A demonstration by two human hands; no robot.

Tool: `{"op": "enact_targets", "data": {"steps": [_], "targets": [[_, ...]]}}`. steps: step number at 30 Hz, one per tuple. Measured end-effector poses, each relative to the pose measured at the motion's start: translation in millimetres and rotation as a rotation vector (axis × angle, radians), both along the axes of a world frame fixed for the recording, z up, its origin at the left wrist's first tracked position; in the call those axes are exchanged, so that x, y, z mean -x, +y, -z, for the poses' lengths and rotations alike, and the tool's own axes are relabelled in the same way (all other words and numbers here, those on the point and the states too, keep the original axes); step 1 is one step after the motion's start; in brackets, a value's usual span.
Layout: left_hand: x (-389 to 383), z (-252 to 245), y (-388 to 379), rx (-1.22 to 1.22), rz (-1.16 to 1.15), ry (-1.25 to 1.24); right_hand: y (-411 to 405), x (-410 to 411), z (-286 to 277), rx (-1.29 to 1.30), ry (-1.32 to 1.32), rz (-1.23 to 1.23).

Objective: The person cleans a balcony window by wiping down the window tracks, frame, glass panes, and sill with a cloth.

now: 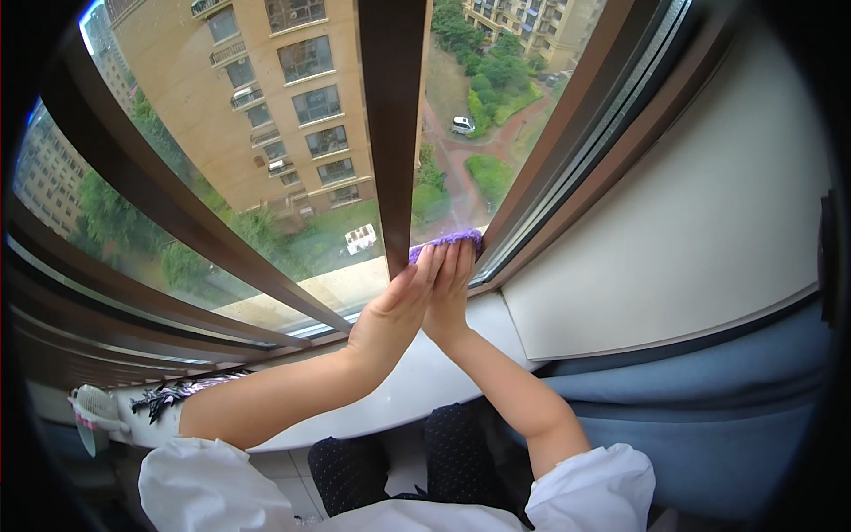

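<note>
A fuzzy purple cleaning cloth (pixel 459 237) lies against the lower part of a narrow window pane (pixel 459 173). My right hand (pixel 451 286) presses it to the glass with straight fingers, and most of the cloth is hidden beneath. Close alongside, my left hand (pixel 395 302) touches the cloth with its fingertips, and the two hands meet. To the left of the cloth rises a dark brown window mullion (pixel 391 133). On its right runs the brown side frame (pixel 565 139).
Below the window stretches a white sill (pixel 399 392). At its left end are a small white fan (pixel 96 409) and a dark and pink bundle (pixel 183 394). A pale wall panel (pixel 665 239) and a blue curtain (pixel 698 412) stand to the right.
</note>
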State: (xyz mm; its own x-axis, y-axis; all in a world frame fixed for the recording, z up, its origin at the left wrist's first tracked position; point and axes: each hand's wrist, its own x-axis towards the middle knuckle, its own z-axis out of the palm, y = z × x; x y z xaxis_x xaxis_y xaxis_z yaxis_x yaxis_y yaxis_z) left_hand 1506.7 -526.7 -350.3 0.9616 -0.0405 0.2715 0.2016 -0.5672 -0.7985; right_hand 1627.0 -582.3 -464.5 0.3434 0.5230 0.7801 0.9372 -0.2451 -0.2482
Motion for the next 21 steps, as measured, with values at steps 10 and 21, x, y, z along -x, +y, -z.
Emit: {"op": "enact_targets", "data": {"steps": [10, 21], "targets": [[3, -13, 9, 0.454, 0.406, -0.273, -47, 11, -63, -0.263, 0.127, -0.273], [-42, -226, -10, 0.181, 0.659, -0.663, -55, -32, -308, -0.553, -0.258, -0.136]]}}
